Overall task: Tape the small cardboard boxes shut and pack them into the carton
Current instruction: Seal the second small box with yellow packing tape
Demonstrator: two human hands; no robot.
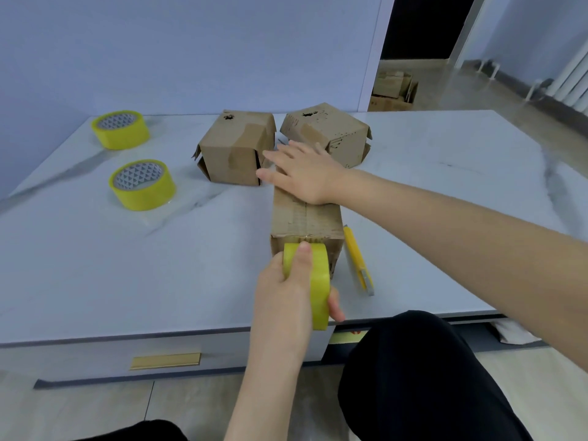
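A small cardboard box (305, 222) stands on the white table (127, 265) in front of me. My right hand (302, 173) lies flat on its top at the far end, fingers straight. My left hand (286, 291) grips a yellow tape roll (318, 281) held against the box's near face. Two more small cardboard boxes, one at the left (234, 151) and one at the right (331, 132), sit behind it with side flaps loose. No carton shows on the table.
Two spare yellow tape rolls, one near (143, 184) and one far (121, 129), lie at the table's left. A yellow utility knife (358, 261) lies right of the box. Cardboard cartons (393, 90) sit on the floor beyond the wall. My knee (413, 361) is below the table edge.
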